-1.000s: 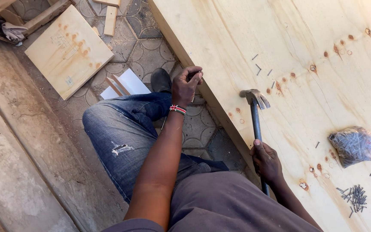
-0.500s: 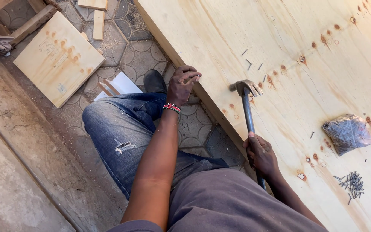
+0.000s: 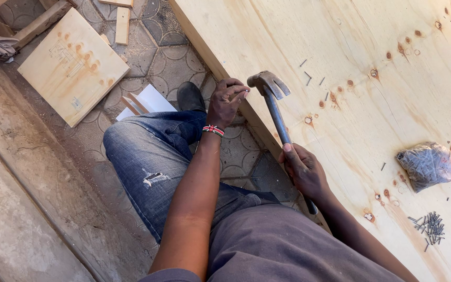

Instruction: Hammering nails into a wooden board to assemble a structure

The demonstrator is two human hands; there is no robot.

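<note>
Hammer (image 3: 273, 99) now hangs with its head out past the near edge of the plywood sheet (image 3: 351, 47), close beside the left hand (image 3: 226, 102); a second ago that head lay over the sheet's face, further from the edge. Right hand (image 3: 304, 172) is wrapped fully round the lower handle, as before. The left hand has stayed at the sheet's edge, fingers pinched together on something too small to make out, perhaps a nail. This looks like the hammer lining up on the edge for a strike. Loose nails (image 3: 430, 227) and a bag of nails (image 3: 426, 166) lie toward the sheet's right side, unmoved.
</note>
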